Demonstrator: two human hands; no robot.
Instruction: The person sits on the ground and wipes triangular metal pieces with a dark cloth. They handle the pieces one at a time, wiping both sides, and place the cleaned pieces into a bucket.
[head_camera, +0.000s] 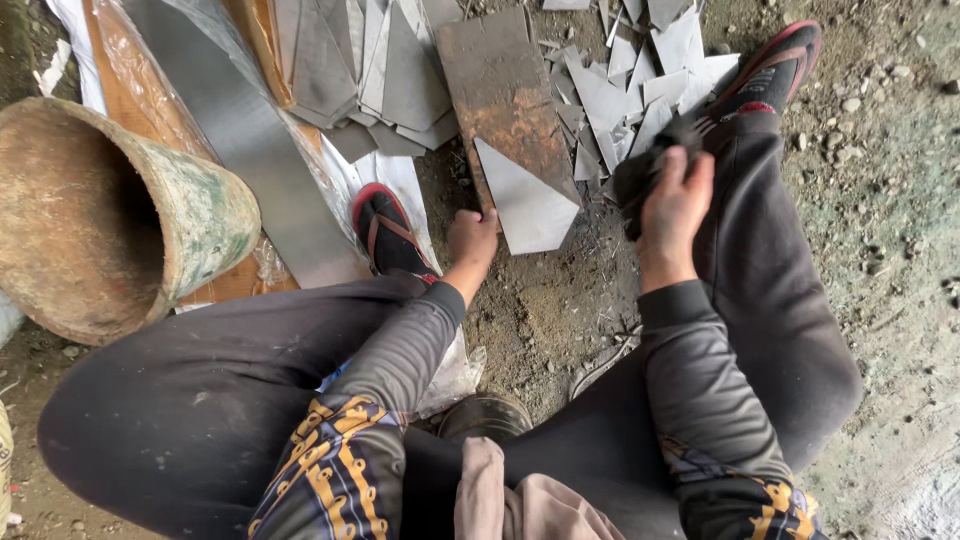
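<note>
Hands at a rusty plate and a dark cloth

The left hand (472, 238) rests closed on the near edge of a grey metal sheet piece (530, 205), which lies on the ground against a rusty plate (498, 90). The right hand (676, 205) is clenched around a dark cloth (640, 170), raised above the knee, beside scattered grey metal offcuts (620, 90). A large worn cone (110, 215) lies to the left

– What is the ground like?
– A bare dirt floor (880, 150), pebbled, paler and perhaps dusty toward its lower right corner.
– And the light?
– Soft, even daylight; no walls or windows visible.
</note>
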